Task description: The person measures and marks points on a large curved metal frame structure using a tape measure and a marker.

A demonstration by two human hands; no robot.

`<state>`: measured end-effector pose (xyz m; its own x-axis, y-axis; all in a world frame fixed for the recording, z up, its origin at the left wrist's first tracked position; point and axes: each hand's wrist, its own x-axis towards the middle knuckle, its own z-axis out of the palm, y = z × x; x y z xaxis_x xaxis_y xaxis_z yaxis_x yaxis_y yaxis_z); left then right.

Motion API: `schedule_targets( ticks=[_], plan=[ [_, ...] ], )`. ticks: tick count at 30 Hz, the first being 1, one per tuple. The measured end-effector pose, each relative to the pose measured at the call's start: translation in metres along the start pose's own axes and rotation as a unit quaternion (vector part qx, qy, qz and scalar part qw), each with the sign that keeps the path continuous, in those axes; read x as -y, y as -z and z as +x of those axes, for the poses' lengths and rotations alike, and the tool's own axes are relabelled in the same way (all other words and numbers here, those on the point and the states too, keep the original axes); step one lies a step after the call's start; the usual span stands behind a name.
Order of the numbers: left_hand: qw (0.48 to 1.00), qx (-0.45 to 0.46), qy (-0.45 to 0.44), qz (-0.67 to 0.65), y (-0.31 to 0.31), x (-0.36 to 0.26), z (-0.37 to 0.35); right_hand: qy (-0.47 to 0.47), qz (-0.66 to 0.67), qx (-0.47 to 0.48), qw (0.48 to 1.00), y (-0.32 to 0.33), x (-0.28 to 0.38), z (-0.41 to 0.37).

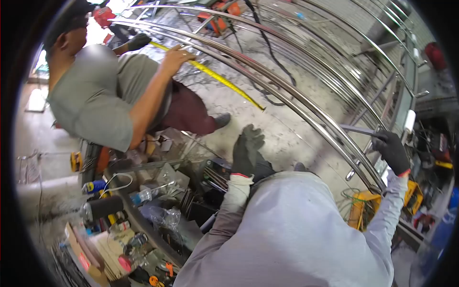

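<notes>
My left hand, in a dark glove with a white cuff, is raised over the concrete floor with its fingers loosely apart and nothing in it. My right hand, also in a dark glove, grips a short grey metal bar that rests against the curved stainless steel tubes of a railing frame. A co-worker in a grey shirt crouches at the left. That person's bare hand presses a yellow tape measure along the tubes, and their gloved hand holds its far end.
A cluttered tool tray lies at lower left with a plastic bottle, spray cans, rods and bags. Black cables run across the floor. A yellow box and more tools sit at the right, beyond the railing.
</notes>
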<state>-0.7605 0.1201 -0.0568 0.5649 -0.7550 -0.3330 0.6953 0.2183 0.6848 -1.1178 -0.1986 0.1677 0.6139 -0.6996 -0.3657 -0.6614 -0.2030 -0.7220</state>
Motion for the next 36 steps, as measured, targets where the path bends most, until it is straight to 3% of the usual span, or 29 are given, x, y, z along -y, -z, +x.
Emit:
schedule_targets(
  ticks=[3,5,7,9,11,13,15,17,23,24,25,28,31,32,33,35,36],
  plan=[
    [0.998,-0.035,0.015,0.042,-0.012,-0.040,0.021,-0.088,0.039,-0.005,0.995,-0.024,0.070,0.012],
    [0.998,-0.052,0.018,0.002,-0.016,-0.058,0.034,-0.059,0.039,-0.010,0.997,-0.042,0.071,0.027],
    [0.986,-0.122,0.010,0.117,-0.014,-0.074,0.047,-0.063,0.021,0.029,0.997,-0.056,0.082,0.044],
    [0.983,-0.145,0.003,0.111,0.000,-0.077,0.059,-0.068,-0.011,0.044,0.997,-0.071,0.104,0.057],
    [0.989,-0.097,0.037,0.104,0.001,-0.092,0.068,0.001,-0.049,0.046,0.998,-0.086,0.111,0.072],
    [0.991,-0.093,0.044,0.089,-0.003,-0.102,0.073,0.003,-0.043,0.046,0.998,-0.097,0.105,0.090],
    [0.990,-0.063,0.072,0.103,-0.008,-0.114,0.082,0.017,-0.120,0.069,0.990,-0.102,0.097,0.115],
    [0.990,-0.078,0.065,0.098,-0.027,-0.128,0.086,-0.013,-0.102,0.103,0.989,-0.107,0.118,0.139],
    [0.991,-0.112,0.074,0.019,-0.056,-0.148,0.109,0.093,-0.026,0.268,0.959,-0.136,0.131,0.228],
    [0.988,-0.117,0.064,0.075,-0.056,-0.149,0.110,0.074,0.048,0.299,0.950,-0.142,0.136,0.241],
    [0.987,-0.126,0.057,0.079,-0.057,-0.151,0.113,0.082,0.050,0.306,0.947,-0.147,0.145,0.252],
    [0.980,-0.133,0.050,0.136,-0.057,-0.149,0.110,-0.026,0.068,0.340,0.937,-0.166,0.163,0.269],
    [0.956,-0.161,0.044,0.240,-0.058,-0.147,0.112,0.037,0.081,0.338,0.937,-0.188,0.146,0.283],
    [0.926,-0.063,-0.078,0.364,-0.024,-0.122,0.119,0.055,0.129,0.370,0.919,-0.196,0.130,0.292],
    [0.923,-0.061,-0.080,0.370,-0.021,-0.121,0.121,0.060,0.135,0.367,0.918,-0.198,0.131,0.294],
    [0.861,-0.013,-0.205,0.465,-0.021,-0.117,0.120,0.040,0.107,0.385,0.916,-0.201,0.132,0.292],
    [0.861,-0.010,-0.205,0.465,-0.020,-0.114,0.117,0.051,0.099,0.389,0.914,-0.203,0.130,0.291]
  ],
)
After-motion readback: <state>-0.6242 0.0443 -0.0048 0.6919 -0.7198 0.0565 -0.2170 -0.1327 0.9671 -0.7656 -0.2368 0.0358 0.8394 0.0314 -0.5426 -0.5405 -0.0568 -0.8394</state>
